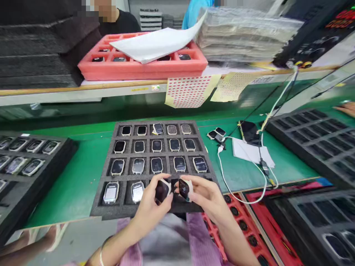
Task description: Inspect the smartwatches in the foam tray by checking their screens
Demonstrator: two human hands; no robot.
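Note:
A smartwatch case [163, 190] with a dark screen and pale frame is gripped between the thumb and fingers of my left hand [152, 201]. My right hand [203, 194] holds a second smartwatch case [184, 188], tilted so its dark screen faces left. Both hands are close together over the front row of a dark grey foam tray [101, 199]. Watch cases sit in the tray's pockets, among them two in front with lit or whitish screens, such as the watch at front left [111, 192]. My hands partly hide the front-right pockets.
Foam trays of watches stand at left [66, 147] and right [294, 147]. A white cable [222, 166] and papers [253, 152] lie right of the middle tray. Behind, a shelf bears a red foam tray [138, 72] and stacked packs [246, 37]. A co-worker [124, 22] is beyond.

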